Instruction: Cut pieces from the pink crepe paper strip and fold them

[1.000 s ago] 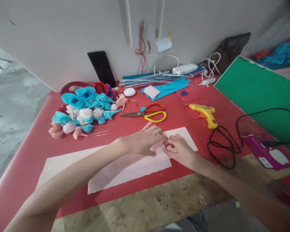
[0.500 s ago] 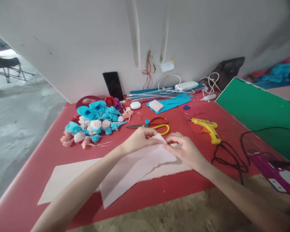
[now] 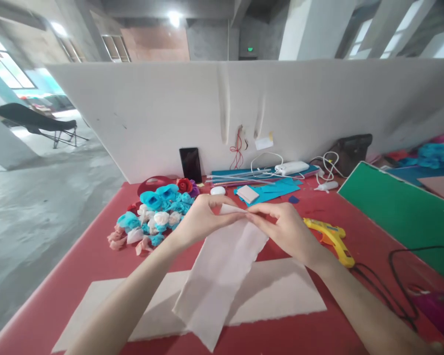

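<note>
Head view: left hand (image 3: pixel 203 217) and right hand (image 3: pixel 286 228), equally near, pinch paper strip (image 3: pixel 222 271) by its top end. Strip's long axis slants down across flat sheet (image 3: pixel 281 291).

- A pale pink paper strip (image 3: pixel 224 276), thin and matte, had uneven edges and faint creases.
- Its upper end was pinched between the left hand (image 3: pixel 203 217) and the right hand (image 3: pixel 286 227).
- The rest slanted down toward the lower left, its bottom edge oblique.
</note>
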`<state>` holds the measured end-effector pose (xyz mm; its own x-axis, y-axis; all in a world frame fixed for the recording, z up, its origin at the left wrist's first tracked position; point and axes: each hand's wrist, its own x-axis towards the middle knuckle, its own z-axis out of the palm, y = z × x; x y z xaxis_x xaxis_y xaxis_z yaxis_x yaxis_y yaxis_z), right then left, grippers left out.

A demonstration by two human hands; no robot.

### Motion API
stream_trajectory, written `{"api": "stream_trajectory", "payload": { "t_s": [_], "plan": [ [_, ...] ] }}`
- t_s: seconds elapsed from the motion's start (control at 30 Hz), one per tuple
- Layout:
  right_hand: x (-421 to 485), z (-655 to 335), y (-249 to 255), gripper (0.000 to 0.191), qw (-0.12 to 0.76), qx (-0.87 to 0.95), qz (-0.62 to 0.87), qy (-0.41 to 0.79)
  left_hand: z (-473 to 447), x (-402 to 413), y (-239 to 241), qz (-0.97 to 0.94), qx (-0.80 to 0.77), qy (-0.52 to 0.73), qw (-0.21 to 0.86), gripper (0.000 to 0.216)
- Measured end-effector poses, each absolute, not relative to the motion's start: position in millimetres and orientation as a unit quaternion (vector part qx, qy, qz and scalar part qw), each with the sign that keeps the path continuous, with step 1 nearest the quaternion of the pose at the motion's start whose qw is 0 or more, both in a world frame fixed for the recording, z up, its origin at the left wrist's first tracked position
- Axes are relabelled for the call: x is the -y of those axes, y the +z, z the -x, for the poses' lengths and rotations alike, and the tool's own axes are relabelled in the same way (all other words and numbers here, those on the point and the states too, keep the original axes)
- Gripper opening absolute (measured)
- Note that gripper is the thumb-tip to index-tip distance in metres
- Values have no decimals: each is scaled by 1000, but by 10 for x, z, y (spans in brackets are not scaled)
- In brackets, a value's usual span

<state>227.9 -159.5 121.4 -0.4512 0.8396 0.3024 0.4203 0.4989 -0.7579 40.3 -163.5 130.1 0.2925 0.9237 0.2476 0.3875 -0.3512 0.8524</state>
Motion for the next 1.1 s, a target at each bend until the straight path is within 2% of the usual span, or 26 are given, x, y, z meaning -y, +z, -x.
{"api": "stream_trajectory", "payload": {
  "t_s": [0.3, 0.47, 0.57, 0.67, 0.8, 0.97, 1.1],
  "plan": [
    [1480, -2244, 1361, 21, 243, 817, 404, 334, -214, 1515, 1513, -799, -469, 233, 295, 22],
    [1403, -2289, 1310, 23, 202, 806, 413, 372, 39, 1428, 1566, -786, -512, 178, 297, 17],
    [1377, -2307, 1279, 23, 194, 802, 406, 392, 96, 1443, 1545, -763, -534, 217, 291, 22],
    [1383, -2277, 1275, 20, 197, 805, 389, 402, 12, 1489, 1465, -765, -484, 280, 320, 30],
    [1421, -2225, 1284, 22, 197, 817, 381, 386, -147, 1541, 1334, -807, -449, 218, 315, 26],
    [1430, -2276, 1326, 18, 244, 831, 355, 351, -167, 1560, 1287, -803, -466, 210, 306, 34],
    [1408, -2258, 1404, 16, 177, 880, 262, 354, -180, 1586, 1328, -818, -442, 202, 309, 30]
  ]
}}
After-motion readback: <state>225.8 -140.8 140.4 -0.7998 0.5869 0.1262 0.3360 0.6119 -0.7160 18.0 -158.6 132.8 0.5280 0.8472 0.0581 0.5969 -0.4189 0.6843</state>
